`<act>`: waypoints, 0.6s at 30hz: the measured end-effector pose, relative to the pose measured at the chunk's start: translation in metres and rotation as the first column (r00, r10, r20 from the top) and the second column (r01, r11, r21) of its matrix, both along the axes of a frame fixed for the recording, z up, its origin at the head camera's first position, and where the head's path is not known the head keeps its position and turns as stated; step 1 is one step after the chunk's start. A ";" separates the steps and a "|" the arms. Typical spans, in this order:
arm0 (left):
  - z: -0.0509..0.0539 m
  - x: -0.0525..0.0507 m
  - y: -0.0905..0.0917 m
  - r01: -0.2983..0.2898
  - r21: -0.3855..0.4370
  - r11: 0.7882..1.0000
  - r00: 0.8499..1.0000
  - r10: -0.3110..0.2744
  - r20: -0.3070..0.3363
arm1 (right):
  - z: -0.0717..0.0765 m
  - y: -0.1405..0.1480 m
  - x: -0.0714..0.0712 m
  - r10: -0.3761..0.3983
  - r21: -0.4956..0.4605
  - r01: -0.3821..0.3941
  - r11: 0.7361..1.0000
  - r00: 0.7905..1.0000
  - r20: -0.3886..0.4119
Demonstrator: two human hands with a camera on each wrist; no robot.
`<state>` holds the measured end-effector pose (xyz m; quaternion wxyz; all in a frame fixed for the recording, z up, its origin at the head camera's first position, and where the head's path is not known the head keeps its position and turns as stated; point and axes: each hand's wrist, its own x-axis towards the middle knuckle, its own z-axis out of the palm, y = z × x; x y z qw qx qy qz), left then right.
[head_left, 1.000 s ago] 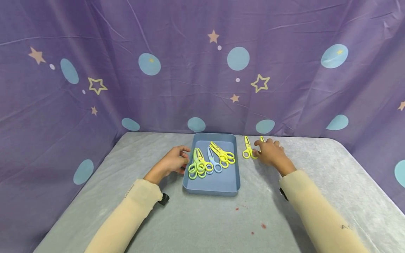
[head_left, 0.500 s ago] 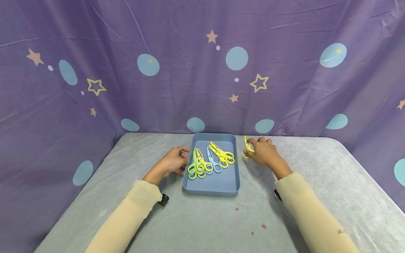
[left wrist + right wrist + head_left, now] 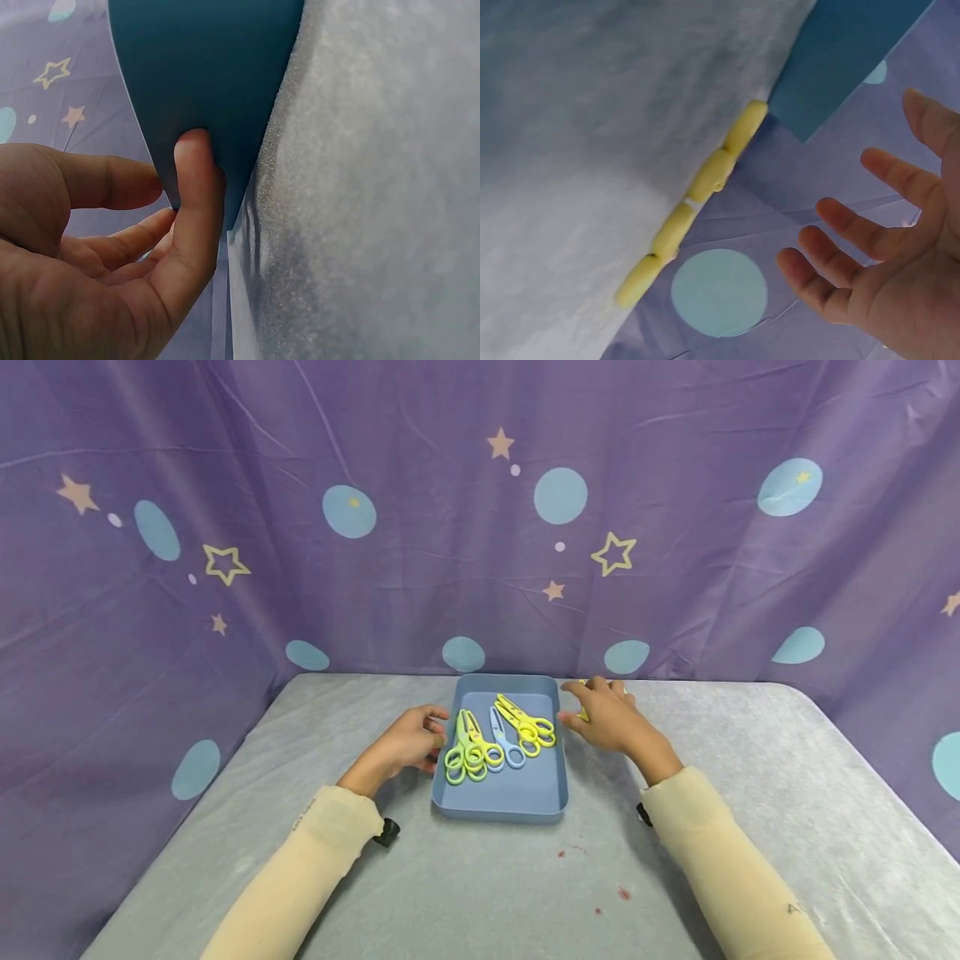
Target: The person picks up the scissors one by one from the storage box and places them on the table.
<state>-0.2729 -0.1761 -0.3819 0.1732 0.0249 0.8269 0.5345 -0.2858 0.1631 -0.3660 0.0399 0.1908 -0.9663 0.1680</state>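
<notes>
A blue tray [image 3: 525,792] holds several children's scissors: green scissors [image 3: 463,750] overlapping a yellow pair on the left, blue scissors [image 3: 498,727] in the middle, and yellow scissors [image 3: 513,710] towards the right. My left hand [image 3: 408,742] is at the tray's left wall; in the left wrist view a fingertip [image 3: 193,146] presses the outside of that wall. Spread and holding nothing, my right hand [image 3: 611,717] hovers over yellow scissors to the right of the tray, largely covering them. The right wrist view shows the handles of these yellow scissors [image 3: 712,174] lying in a row.
A grey cloth covers the table [image 3: 480,893], with a few small red marks near the front. Behind it hangs a purple curtain [image 3: 420,610] with stars and blue dots, right up against the table's back edge.
My right hand has moved left over the yellow scissors, up to the tray's right edge. My left hand and the tray have stayed in place.
</notes>
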 end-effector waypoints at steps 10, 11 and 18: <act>0.000 0.000 -0.001 0.002 0.011 1.000 1.000 -0.002 -0.008 | 0.003 -0.021 -0.004 0.057 0.021 -0.057 0.998 0.998 0.006; 0.000 0.000 0.000 0.001 0.008 1.000 1.000 -0.001 -0.006 | 0.003 -0.023 -0.003 0.059 0.023 -0.060 0.998 0.998 0.005; 0.000 0.000 0.001 -0.008 0.003 1.000 1.000 0.008 -0.003 | 0.004 -0.038 -0.003 0.072 0.054 -0.073 0.996 0.997 0.021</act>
